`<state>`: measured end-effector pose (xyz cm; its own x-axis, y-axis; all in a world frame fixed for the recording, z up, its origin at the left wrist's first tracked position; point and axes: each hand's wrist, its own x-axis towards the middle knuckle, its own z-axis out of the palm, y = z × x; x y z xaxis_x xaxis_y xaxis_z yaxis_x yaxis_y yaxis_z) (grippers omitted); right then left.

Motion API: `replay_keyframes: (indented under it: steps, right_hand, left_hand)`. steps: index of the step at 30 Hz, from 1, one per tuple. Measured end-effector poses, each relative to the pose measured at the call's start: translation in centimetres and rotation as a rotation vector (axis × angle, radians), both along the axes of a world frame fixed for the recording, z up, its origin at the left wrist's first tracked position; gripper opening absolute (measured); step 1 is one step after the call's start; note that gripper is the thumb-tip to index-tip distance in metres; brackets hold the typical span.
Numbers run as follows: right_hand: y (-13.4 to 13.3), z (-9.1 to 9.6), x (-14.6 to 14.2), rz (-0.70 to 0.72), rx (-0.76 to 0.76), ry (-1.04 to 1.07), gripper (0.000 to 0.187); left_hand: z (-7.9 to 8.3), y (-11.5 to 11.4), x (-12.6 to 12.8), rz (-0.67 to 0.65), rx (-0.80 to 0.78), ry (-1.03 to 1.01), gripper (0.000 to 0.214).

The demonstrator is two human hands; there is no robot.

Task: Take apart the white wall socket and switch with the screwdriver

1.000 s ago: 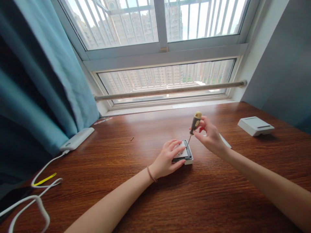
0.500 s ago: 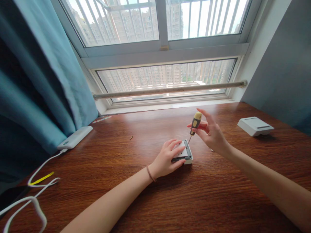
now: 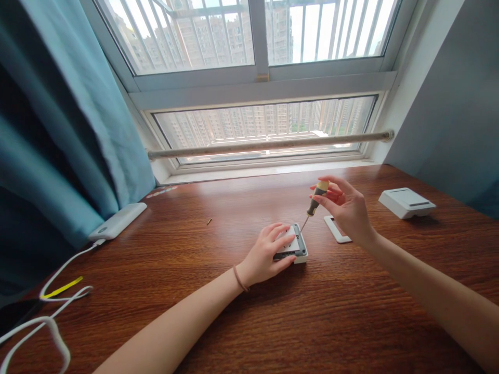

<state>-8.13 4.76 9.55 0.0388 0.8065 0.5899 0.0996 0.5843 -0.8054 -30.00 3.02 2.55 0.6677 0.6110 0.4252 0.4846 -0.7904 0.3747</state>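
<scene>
A wall socket [image 3: 289, 244] with a white face and dark grey frame sits on a white box on the table. My left hand [image 3: 268, 253] lies over its left side, fingers spread across the face and thumb along the near edge, holding it down. In my right hand [image 3: 345, 203] is a screwdriver [image 3: 314, 203] with a yellow and dark grey handle, gripped by the fingertips near its top. It leans to the right, and its tip meets the socket's right edge. Whether a screw is under the tip is too small to tell. A white cover frame [image 3: 338, 231] lies partly behind my right hand.
A small screw [image 3: 209, 221] lies on the wooden table [image 3: 187, 291] left of the socket. Another white switch box [image 3: 407, 201] stands at the right. On the left are a white power bank [image 3: 119, 221], a white cable [image 3: 66, 259] and a blue curtain [image 3: 97, 104].
My right hand has closed its fingers around the handle top, and the screwdriver leans further right. More of the cover frame shows. My left hand stays on the socket.
</scene>
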Motion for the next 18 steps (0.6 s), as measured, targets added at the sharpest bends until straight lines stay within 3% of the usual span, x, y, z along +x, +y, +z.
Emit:
replay_keyframes:
  steps: [7,13,18]
  right_hand:
    - [-0.46,0.88,0.10,0.249,-0.013,-0.058,0.030]
    - [0.13,0.33,0.10,-0.002,-0.007,-0.048,0.031]
    - [-0.01,0.45,0.03,0.008,-0.005,-0.040,0.029]
  left_hand:
    - [-0.03,0.00,0.02,0.003,0.001,-0.007,0.043]
    - [-0.02,0.04,-0.05,-0.003,0.002,-0.005,0.043]
    - [-0.01,0.06,-0.01,-0.001,0.002,0.013,0.042]
